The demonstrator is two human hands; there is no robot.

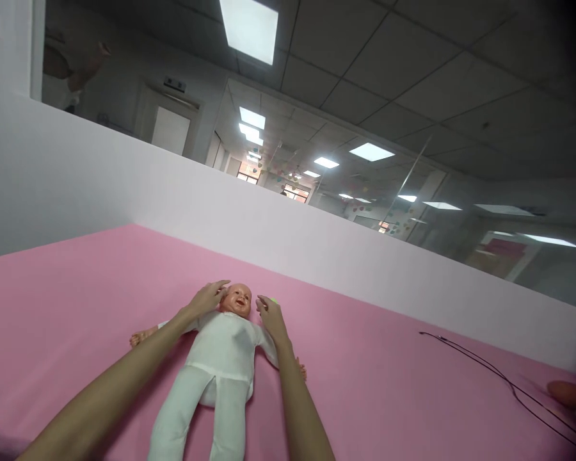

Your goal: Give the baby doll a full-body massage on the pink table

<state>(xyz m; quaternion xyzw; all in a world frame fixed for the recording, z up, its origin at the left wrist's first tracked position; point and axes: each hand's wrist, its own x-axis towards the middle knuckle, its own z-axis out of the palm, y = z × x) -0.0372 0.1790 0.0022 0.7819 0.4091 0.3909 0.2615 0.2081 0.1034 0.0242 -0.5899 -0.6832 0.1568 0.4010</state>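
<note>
A baby doll (225,346) with a white cloth body lies on its back on the pink surface, its arms spread to both sides. Its head (237,299) points away from me. At the left side of the head is my left hand (208,298), fingers stretched and slightly curved; whether it touches the head I cannot tell. My right hand (270,314) is on the other side, a small gap from the head, with its fingers apart. Neither hand holds anything. Something bright green (274,300) shows just behind my right hand, mostly hidden. My forearms pass over the doll's arms.
The pink padded surface (365,378) meets a low white wall (269,224) with glass above it. A thin dark cable (499,374) runs along the right side, near an orange-brown rounded object (570,395) at the right edge.
</note>
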